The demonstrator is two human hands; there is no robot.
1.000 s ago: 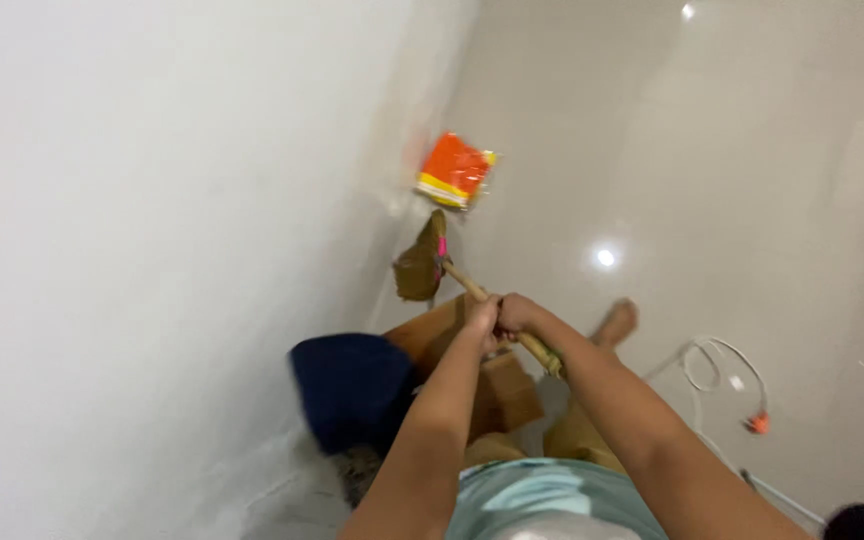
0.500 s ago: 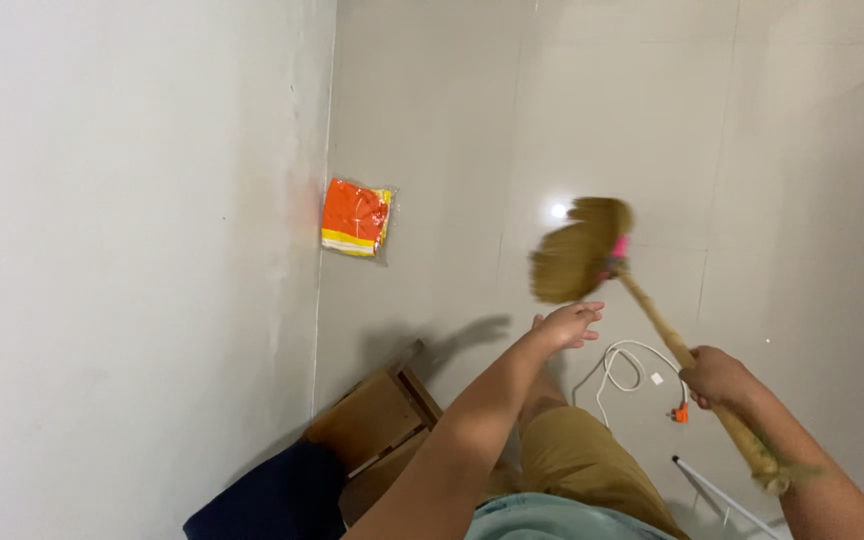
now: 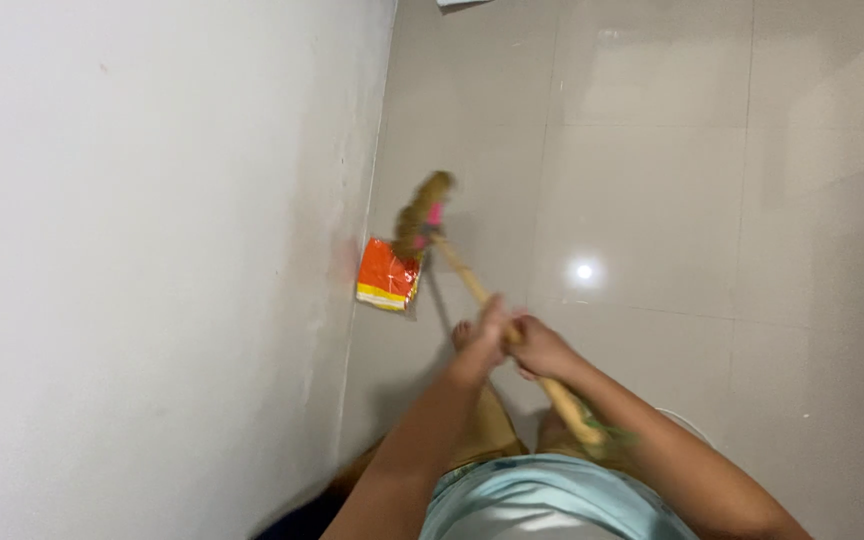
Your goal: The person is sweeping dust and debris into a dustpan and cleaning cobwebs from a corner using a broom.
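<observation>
Wooden broom handle (image 3: 472, 287) within both hands' fingers (image 3: 492, 318).

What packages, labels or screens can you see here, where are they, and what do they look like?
Packet: flat on the tiled floor against the white wall, just left of the broom head; roughly square, orange with a yellow and white band along its near edge.
No signs or screens in view.

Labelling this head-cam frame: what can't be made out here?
- Broom head: motion-blurred in the head view, so contact with the orange packet cannot be told.
- Left hand and right hand: blurred, finger placement on the handle unclear.
- Handle's lower end: hidden behind the right forearm.
- Pale object at the top edge: cut off.
</observation>
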